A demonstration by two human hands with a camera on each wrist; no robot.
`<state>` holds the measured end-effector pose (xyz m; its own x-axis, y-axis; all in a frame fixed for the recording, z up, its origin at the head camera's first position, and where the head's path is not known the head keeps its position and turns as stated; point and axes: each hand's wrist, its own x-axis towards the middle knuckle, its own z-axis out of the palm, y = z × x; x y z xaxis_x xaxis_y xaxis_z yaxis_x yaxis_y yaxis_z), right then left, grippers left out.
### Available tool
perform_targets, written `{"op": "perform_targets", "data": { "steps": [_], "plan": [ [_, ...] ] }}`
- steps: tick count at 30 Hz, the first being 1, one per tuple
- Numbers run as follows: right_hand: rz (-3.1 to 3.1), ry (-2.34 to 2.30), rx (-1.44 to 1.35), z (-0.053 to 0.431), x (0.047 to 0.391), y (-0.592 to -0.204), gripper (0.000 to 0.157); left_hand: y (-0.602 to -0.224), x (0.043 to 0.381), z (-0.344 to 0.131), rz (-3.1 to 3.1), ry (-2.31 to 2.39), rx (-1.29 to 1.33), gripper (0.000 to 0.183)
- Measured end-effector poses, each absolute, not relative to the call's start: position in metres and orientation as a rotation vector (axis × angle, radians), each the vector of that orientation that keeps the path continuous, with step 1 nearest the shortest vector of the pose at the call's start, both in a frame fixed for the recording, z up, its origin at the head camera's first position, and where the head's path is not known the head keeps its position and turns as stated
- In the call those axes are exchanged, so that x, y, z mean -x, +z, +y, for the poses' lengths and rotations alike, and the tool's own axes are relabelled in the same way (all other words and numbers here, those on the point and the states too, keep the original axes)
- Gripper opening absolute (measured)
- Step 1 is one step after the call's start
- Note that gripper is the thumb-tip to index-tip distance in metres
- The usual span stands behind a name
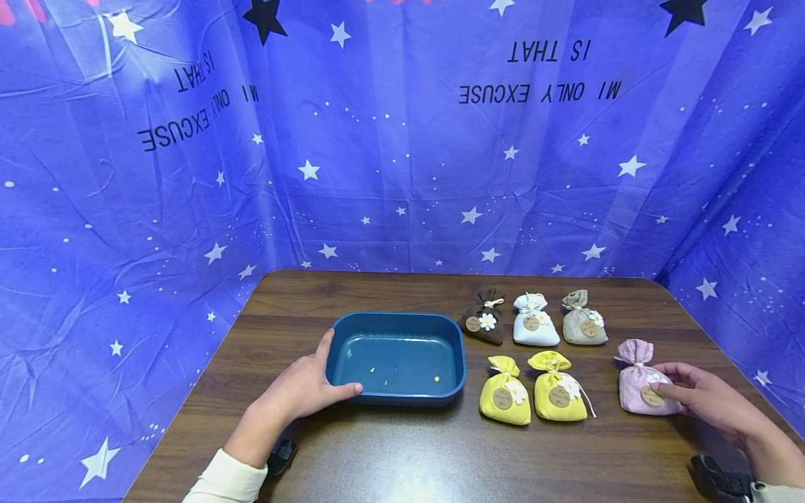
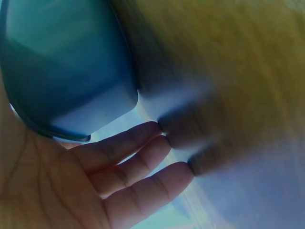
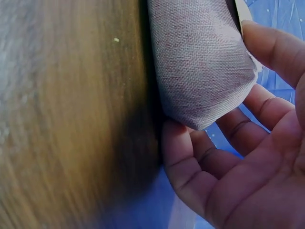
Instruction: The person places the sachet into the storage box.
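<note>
The work is judged to be at an early stage: one bag is in hand, and five others are left untouched. No bag is held by the blue rectangular plastic tray point(image 1: 404, 358), in which only a few tiny yellow bits point(image 1: 437, 378) are seen. The tray is set left of centre on the dark wood-grain bench point(image 1: 339, 454), between its far and near edges.

The small pink cloth drawstring bag point(image 1: 636, 386), with a round tan label and a white flower, is found near the bench's right edge. It is gripped by the right hand point(image 1: 701, 397), the thumb pressed on its front by the label and the fingers curled about its side and base. Whether it has been lifted at all cannot be told.

The tray's left end is touched by the left hand point(image 1: 302, 385), which is spread open, the thumb laid along the near rim and the other fingers kept nearly straight.

Toward the far edge, a dark brown cloth bag point(image 1: 490, 309), a white cloth bag point(image 1: 533, 337) and a beige cloth bag point(image 1: 577, 327) are lined up; two yellow cloth bags point(image 1: 504, 415) are placed nearer the near edge, right of the tray.
</note>
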<state>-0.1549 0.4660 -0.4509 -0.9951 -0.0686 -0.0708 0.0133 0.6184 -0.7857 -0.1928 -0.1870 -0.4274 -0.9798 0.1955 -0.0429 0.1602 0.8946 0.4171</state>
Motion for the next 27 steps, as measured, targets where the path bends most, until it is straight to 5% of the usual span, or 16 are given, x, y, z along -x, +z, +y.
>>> {"op": "perform_targets", "data": {
  "steps": [7,27],
  "plan": [
    [2.815,-1.251,0.026,0.4621,0.1539,-0.4505,0.025,-0.4269,0.1922,-0.1878,2.969,0.651,-0.276,0.124],
    [2.865,-1.312,0.092,0.4578,0.1571,-0.4534,0.020,-0.4273,0.1937,-0.1869,2.953,0.643,-0.256,0.123]
  ]
}}
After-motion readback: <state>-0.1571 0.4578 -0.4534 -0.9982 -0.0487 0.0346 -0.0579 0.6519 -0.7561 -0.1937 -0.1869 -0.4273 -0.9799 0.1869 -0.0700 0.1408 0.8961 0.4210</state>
